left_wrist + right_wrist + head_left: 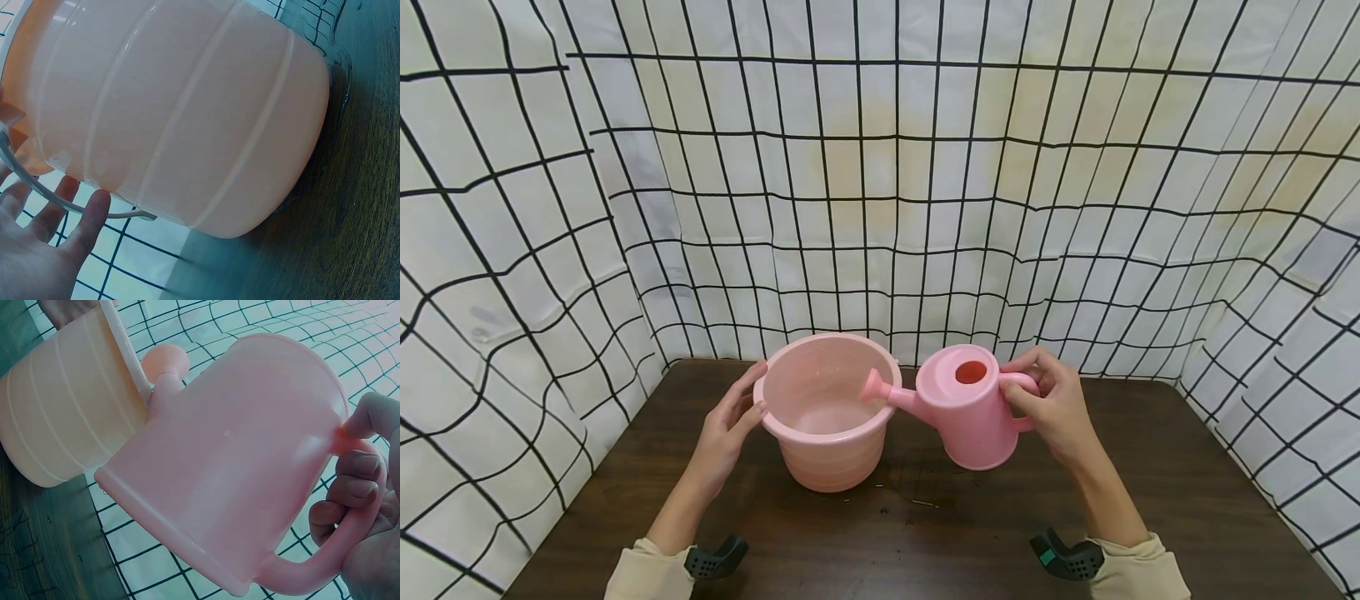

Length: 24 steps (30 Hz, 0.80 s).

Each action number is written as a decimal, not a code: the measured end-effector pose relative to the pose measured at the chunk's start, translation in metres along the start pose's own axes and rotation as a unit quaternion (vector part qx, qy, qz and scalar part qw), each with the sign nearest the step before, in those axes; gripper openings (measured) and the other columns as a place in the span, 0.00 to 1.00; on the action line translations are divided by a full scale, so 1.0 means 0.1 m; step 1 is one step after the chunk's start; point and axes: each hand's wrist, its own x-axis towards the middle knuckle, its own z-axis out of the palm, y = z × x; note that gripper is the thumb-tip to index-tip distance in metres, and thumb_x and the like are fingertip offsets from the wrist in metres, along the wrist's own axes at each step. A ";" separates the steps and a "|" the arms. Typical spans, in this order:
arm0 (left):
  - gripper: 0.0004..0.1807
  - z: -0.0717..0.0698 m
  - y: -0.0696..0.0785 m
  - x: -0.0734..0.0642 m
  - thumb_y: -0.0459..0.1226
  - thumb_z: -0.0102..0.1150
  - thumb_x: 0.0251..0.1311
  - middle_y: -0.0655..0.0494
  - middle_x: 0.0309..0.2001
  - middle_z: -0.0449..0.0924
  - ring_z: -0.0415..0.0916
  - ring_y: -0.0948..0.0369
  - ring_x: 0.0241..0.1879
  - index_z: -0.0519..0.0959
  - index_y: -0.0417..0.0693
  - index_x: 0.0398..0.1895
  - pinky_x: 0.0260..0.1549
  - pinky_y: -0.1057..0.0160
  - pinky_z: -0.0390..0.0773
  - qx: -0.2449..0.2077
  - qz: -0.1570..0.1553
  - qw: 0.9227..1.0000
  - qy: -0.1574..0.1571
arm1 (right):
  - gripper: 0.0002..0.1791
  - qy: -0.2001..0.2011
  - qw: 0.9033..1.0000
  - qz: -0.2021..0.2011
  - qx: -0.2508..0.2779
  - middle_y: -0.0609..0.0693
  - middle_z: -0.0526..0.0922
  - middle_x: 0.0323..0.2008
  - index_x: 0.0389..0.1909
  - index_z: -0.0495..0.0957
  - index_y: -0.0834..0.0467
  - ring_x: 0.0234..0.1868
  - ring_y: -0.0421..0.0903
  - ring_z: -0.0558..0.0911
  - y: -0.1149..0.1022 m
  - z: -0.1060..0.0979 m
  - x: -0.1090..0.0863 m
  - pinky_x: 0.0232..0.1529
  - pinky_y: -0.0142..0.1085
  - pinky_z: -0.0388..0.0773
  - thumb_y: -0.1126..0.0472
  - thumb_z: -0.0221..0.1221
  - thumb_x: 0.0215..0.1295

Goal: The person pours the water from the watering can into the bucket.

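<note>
A pale pink plastic bucket (pixel 826 454) with ribbed sides stands upright on the dark table. My left hand (pixel 727 425) rests against its left rim, thumb and fingers spread along the outside. In the left wrist view, the bucket's thin bail handle (pixel 65 201) hangs across those fingers. A pink watering can (pixel 973 429) is upright at the bucket's right, its spout reaching over the rim. The flared rose (pixel 874 386) at the spout's end sits above the bucket's inside. My right hand (pixel 1051 404) grips the can's loop handle (pixel 350 547), fingers curled through it and thumb on top.
The dark wooden table (pixel 820 554) carries small wet-looking marks and specks in front of the bucket. White sheeting with a black grid (pixel 880 200) rises behind the table and on both sides. Each wrist wears a black band (pixel 718 558).
</note>
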 end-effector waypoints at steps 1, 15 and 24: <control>0.28 0.00 0.00 0.00 0.32 0.44 0.71 0.48 0.75 0.55 0.68 0.68 0.61 0.58 0.48 0.74 0.53 0.80 0.70 0.000 0.001 1.000 0.000 | 0.09 0.000 1.000 0.000 0.000 0.44 0.82 0.30 0.42 0.71 0.69 0.29 0.40 0.80 0.00 0.00 0.00 0.22 0.49 0.82 0.72 0.58 0.62; 0.28 0.00 0.01 0.00 0.32 0.44 0.71 0.48 0.75 0.55 0.68 0.67 0.62 0.58 0.47 0.74 0.52 0.80 0.71 -0.003 0.002 1.000 -0.001 | 0.09 -0.001 1.000 -0.008 0.001 0.44 0.82 0.30 0.41 0.71 0.69 0.28 0.39 0.79 -0.01 0.00 0.00 0.22 0.49 0.82 0.72 0.57 0.62; 0.28 0.00 0.00 0.00 0.31 0.44 0.71 0.48 0.75 0.55 0.68 0.67 0.62 0.58 0.47 0.74 0.52 0.79 0.71 0.000 0.005 1.000 -0.002 | 0.08 0.000 1.000 -0.006 -0.001 0.44 0.83 0.29 0.41 0.71 0.69 0.28 0.39 0.79 -0.01 0.00 0.00 0.21 0.49 0.81 0.72 0.58 0.62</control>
